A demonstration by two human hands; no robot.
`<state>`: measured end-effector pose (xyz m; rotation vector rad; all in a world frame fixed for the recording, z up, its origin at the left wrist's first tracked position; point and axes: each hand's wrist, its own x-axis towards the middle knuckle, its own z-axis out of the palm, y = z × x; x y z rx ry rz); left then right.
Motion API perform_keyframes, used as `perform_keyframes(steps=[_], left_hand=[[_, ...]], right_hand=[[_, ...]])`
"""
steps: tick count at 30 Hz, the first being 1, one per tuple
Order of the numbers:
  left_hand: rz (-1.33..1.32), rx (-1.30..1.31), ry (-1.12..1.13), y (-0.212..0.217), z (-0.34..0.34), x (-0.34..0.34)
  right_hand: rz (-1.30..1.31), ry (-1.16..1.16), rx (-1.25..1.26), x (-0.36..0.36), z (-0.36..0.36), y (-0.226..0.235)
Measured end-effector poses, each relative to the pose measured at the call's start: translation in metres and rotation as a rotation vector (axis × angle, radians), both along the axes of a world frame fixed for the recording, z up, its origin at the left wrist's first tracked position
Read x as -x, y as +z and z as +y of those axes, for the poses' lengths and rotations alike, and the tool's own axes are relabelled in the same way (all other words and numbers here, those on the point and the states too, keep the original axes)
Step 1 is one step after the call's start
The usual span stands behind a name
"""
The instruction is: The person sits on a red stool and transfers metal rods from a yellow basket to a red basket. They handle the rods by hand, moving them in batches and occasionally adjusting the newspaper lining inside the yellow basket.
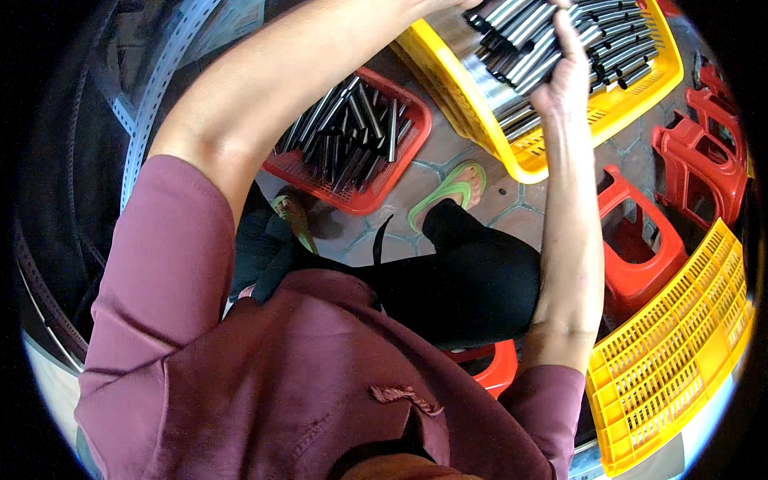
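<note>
Floor [512, 212]: polygonal tiles
Right hand [562, 84]: curled around a bundle of glossy cylindrical metal tubes [532, 36], over the yellow slatted plastic basket [524, 172]
Left hand [466, 3]: mostly cut off, grip indiscernible
Red mesh plastic basket [416, 144]: jumbled straight shiny tubes [352, 120]

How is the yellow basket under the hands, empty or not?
Not empty: many metal tubes lie side by side inside the yellow basket.

Bent left arm [276, 88] and straighter right arm [572, 232] stretch both hands [562, 86] forward.
</note>
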<state>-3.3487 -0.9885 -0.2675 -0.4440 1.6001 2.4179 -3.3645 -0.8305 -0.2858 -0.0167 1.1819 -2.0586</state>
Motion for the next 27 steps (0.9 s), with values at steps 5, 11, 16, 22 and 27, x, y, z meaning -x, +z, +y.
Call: perform_keyframes(steps=[5, 11, 16, 22, 27], left_hand=[[0.222, -0.098, -0.012, 0.061, -0.015, -0.044], [0.395, 0.177, 0.097, 0.092, -0.062, -0.134], [0.182, 0.210, 0.224, 0.044, -0.099, -0.218], [-0.363, -0.090, 0.359, -0.073, -0.056, -0.301], [-0.424, -0.178, 0.319, -0.144, -0.014, -0.320]], right_hand=[[0.158, -0.114, 0.084, -0.036, -0.023, 0.059], [0.335, -0.046, -0.072, -0.113, -0.056, 0.126], [0.360, 0.123, -0.065, -0.158, -0.086, 0.048], [-0.126, 0.204, -0.165, -0.233, -0.065, -0.073], [-0.343, 0.134, -0.220, -0.260, -0.024, -0.142]])
